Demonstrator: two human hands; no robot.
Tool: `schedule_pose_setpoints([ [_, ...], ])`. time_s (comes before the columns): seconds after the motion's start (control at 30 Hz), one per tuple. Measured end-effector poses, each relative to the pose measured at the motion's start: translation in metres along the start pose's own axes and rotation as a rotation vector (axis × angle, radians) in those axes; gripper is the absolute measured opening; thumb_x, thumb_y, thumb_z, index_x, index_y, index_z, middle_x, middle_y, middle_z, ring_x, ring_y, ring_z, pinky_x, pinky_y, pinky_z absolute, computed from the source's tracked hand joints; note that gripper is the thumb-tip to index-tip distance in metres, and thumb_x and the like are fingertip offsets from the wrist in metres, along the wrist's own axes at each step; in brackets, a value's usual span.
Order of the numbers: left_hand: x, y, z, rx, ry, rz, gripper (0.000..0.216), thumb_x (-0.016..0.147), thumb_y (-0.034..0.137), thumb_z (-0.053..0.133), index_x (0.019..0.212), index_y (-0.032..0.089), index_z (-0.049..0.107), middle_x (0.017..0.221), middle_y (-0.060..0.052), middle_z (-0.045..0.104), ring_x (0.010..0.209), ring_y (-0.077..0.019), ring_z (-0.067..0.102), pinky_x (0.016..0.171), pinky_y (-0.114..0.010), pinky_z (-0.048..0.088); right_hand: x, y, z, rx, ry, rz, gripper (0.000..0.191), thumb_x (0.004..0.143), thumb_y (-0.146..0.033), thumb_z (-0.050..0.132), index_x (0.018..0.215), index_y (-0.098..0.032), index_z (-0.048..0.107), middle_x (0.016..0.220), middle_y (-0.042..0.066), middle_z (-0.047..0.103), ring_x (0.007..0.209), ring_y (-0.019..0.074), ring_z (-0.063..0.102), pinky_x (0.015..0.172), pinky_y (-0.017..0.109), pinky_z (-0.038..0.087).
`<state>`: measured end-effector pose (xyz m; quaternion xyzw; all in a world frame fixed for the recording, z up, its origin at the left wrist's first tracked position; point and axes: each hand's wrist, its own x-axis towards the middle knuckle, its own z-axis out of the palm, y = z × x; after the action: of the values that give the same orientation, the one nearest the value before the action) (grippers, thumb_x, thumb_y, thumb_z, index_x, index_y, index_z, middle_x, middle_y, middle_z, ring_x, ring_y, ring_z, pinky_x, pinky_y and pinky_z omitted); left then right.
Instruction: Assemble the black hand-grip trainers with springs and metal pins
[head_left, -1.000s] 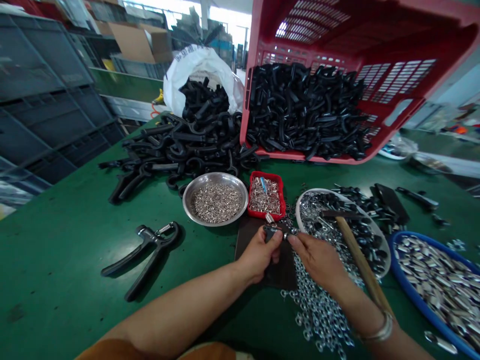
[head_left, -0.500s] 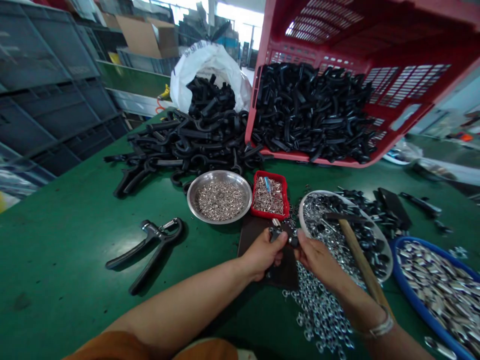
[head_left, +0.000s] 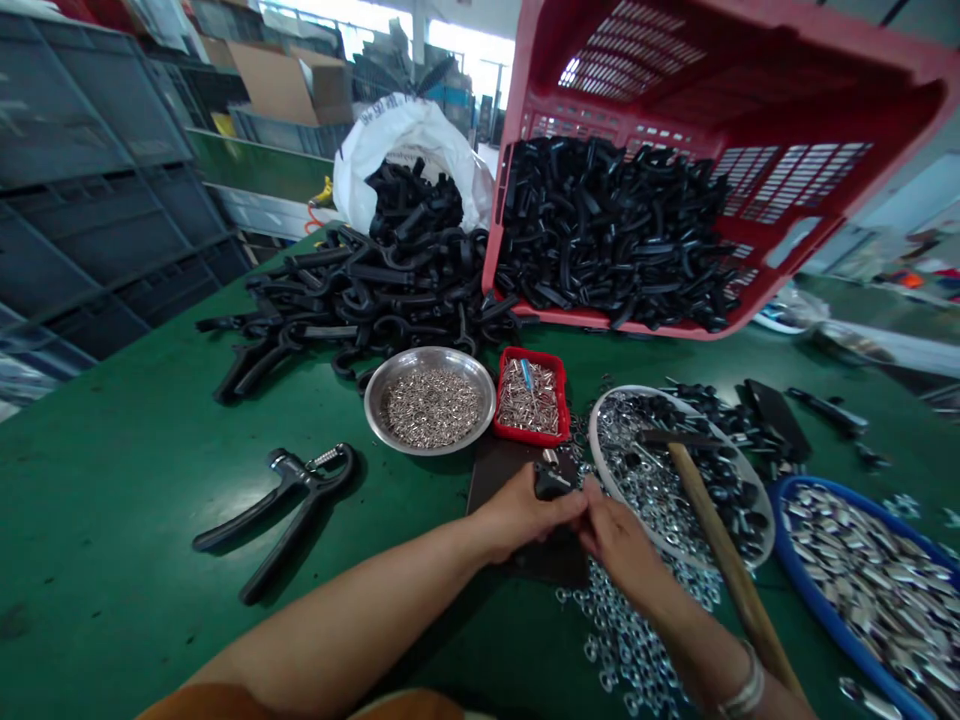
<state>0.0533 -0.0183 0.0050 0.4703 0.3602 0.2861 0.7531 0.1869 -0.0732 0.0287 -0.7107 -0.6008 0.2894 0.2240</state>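
My left hand (head_left: 517, 515) is closed around a black plastic part (head_left: 552, 483), whose top shows above the fingers; the rest is hidden. My right hand (head_left: 619, 535) meets the left thumb with its fingers pinched together, and whatever lies between them is covered. Both hands are over a dark flat plate (head_left: 491, 475). A small silver metal piece (head_left: 550, 457) sits just behind the black part. To the left, a hand grip exerciser (head_left: 289, 515) with black handles and a spring lies on the green table (head_left: 112, 510).
Behind the hands stand a steel bowl (head_left: 480, 420) and a red tray (head_left: 564, 435) of small metal pieces. At right, a hammer (head_left: 720, 540) lies across a white basin (head_left: 596, 440), beside a blue basin (head_left: 784, 545). A red crate (head_left: 491, 235) and piled black handles (head_left: 360, 290) fill the back.
My hands have come together, and the small black knob seen at the right fingertips is now hidden. The whole view has shifted slightly.
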Motion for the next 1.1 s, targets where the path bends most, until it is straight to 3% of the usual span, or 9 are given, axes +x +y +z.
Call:
schedule_pose_setpoints([
  [0.07, -0.002, 0.002, -0.003, 0.249, 0.03, 0.128, 0.048, 0.051, 0.046, 0.073, 0.079, 0.017, 0.047, 0.068, 0.002, 0.053, 0.057, -0.009, 0.047, 0.051, -0.02, 0.035, -0.002, -0.002, -0.001, 0.152, -0.223, 0.12, 0.065, 0.087, -0.055, 0.003, 0.053, -0.02, 0.046, 0.039, -0.002, 0.039, 0.037, 0.012, 0.042, 0.041, 0.025, 0.036],
  [0.13, -0.004, 0.004, -0.007, 0.479, 0.015, 0.2, 0.043, 0.052, 0.046, 0.072, 0.073, 0.017, 0.05, 0.066, 0.001, 0.055, 0.059, -0.0116, 0.05, 0.052, -0.021, 0.035, -0.001, -0.001, -0.007, 0.055, -0.219, 0.053, 0.063, 0.088, -0.053, 0.01, 0.055, -0.019, 0.052, 0.044, 0.001, 0.046, 0.044, 0.0132, 0.048, 0.048, 0.026, 0.041],
  [0.2, -0.006, 0.007, -0.011, 0.655, -0.026, 0.243, 0.04, 0.055, 0.049, 0.069, 0.072, 0.017, 0.051, 0.065, 0.001, 0.056, 0.058, -0.0132, 0.051, 0.05, -0.022, 0.034, 0.004, 0.002, -0.015, -0.176, -0.023, -0.178, 0.046, 0.087, -0.047, 0.028, 0.078, -0.016, 0.062, 0.075, 0.009, 0.063, 0.072, 0.019, 0.059, 0.068, 0.034, 0.047],
  [0.27, -0.008, 0.011, -0.014, 0.785, -0.09, 0.305, 0.042, 0.054, 0.049, 0.069, 0.077, 0.018, 0.053, 0.069, 0.0, 0.058, 0.061, -0.0151, 0.054, 0.051, -0.022, 0.035, 0.012, 0.008, -0.021, -0.351, 0.086, -0.449, 0.032, 0.085, -0.034, 0.04, 0.107, -0.018, 0.057, 0.112, 0.012, 0.058, 0.103, 0.0227, 0.053, 0.086, 0.041, 0.042],
  [0.4, -0.007, 0.023, -0.02, 1.047, -0.196, 0.339, 0.044, 0.054, 0.053, 0.067, 0.08, 0.019, 0.057, 0.067, -0.001, 0.059, 0.058, -0.0173, 0.055, 0.051, -0.024, 0.037, 0.027, 0.021, -0.023, -0.465, -0.047, -0.721, 0.03, 0.084, -0.019, 0.041, 0.11, -0.02, 0.056, 0.106, 0.008, 0.063, 0.098, 0.0191, 0.056, 0.085, 0.037, 0.045],
  [0.53, 0.0, 0.027, -0.03, 1.397, -0.026, 0.408, 0.061, 0.048, 0.054, 0.069, 0.093, 0.015, 0.059, 0.088, -0.011, 0.059, 0.08, -0.0282, 0.055, 0.069, -0.034, 0.04, 0.031, 0.029, -0.012, -0.533, 0.044, -0.625, 0.027, 0.085, -0.032, 0.045, 0.102, -0.017, 0.06, 0.089, 0.009, 0.067, 0.081, 0.0203, 0.062, 0.073, 0.036, 0.049],
  [0.7, 0.005, 0.016, -0.039, 1.473, 0.027, 0.489, 0.078, 0.055, 0.06, 0.065, 0.118, 0.015, 0.049, 0.113, -0.015, 0.05, 0.102, -0.032, 0.044, 0.088, -0.04, 0.029, 0.026, 0.024, 0.0, -0.583, 0.115, -0.417, 0.029, 0.088, -0.034, 0.038, 0.096, -0.018, 0.06, 0.087, 0.008, 0.068, 0.074, 0.0195, 0.064, 0.063, 0.03, 0.048],
  [0.93, 0.012, 0.048, -0.043, 1.559, -0.018, 0.573, 0.049, 0.072, 0.054, 0.055, 0.108, 0.021, 0.057, 0.102, -0.01, 0.057, 0.095, -0.0256, 0.05, 0.079, -0.033, 0.037, 0.001, 0.024, -0.011, -0.562, 0.135, -0.197, 0.044, 0.082, -0.055, 0.037, 0.095, -0.02, 0.061, 0.055, 0.003, 0.063, 0.05, 0.021, 0.061, 0.043, 0.029, 0.039],
  [1.1, 0.065, 0.087, -0.045, 1.752, 0.195, 0.185, 0.022, 0.082, 0.024, 0.048, 0.088, 0.014, 0.066, 0.092, -0.015, 0.063, 0.091, -0.0271, 0.055, 0.074, -0.035, 0.041, -0.018, 0.033, -0.034, -0.433, 0.11, -0.178, 0.041, 0.081, -0.054, 0.038, 0.093, -0.022, 0.062, 0.053, 0.0, 0.06, 0.048, 0.0179, 0.059, 0.042, 0.028, 0.043],
])
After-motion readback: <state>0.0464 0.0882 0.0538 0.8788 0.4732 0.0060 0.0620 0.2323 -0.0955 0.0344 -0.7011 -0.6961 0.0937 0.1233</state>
